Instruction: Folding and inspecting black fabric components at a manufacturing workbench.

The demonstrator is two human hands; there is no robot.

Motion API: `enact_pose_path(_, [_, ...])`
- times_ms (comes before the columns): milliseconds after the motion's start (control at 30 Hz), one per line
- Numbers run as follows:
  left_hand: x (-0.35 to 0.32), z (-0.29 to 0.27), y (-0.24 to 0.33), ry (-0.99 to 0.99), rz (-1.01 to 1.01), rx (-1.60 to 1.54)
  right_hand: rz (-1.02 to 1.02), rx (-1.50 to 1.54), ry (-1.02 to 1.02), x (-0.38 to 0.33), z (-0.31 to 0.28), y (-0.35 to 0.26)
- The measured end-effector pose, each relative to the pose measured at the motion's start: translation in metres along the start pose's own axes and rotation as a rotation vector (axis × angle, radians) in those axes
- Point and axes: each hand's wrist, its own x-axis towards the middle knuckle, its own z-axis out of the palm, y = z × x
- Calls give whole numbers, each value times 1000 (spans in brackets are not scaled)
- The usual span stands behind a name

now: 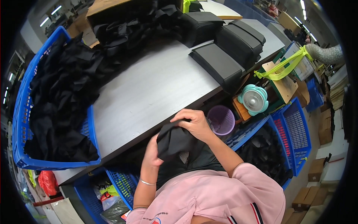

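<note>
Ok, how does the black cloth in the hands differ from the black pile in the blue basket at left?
The cloth is held between the left hand and right hand; the pile lies heaped in the blue basket. The cloth is a handful; the pile far larger. Both are black.

Black cloth piece (172, 145): matte, soft, visibly creased
Pose: bent and partly bunched, a broad face turned upward
Place: held up between both hands (195, 126), beside the near edge of the table (149, 99)

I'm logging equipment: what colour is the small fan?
The fan is mainly light teal, seen best in the head view.
</note>
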Motion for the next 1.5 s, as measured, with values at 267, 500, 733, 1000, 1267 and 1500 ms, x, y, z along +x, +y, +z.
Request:
enact_pose_path(267, [-4, -33, -26, -316, -83, 341, -74, -217, -152, 3, 39, 57])
enact_pose_path(500, [-15, 129, 19, -655, -350, 1833, -205, 74, -450, -69, 120, 90])
enact_pose_path(733, [79, 28, -14, 130, 467, 401, -162, 137, -305, -131, 98, 152])
enact_pose_path(1000, [83, -36, -5, 390, 505, 341, -166, -272, 238, -46, 37, 5])
enact_pose_path(1267, [55, -29, -41, 80, 277, 22, -130, -369, 382, -31, 44, 12])
enact_pose_path(1500, [25, -25, -46, 238, 518, 758, -342, -746, 212, -54, 41, 33])
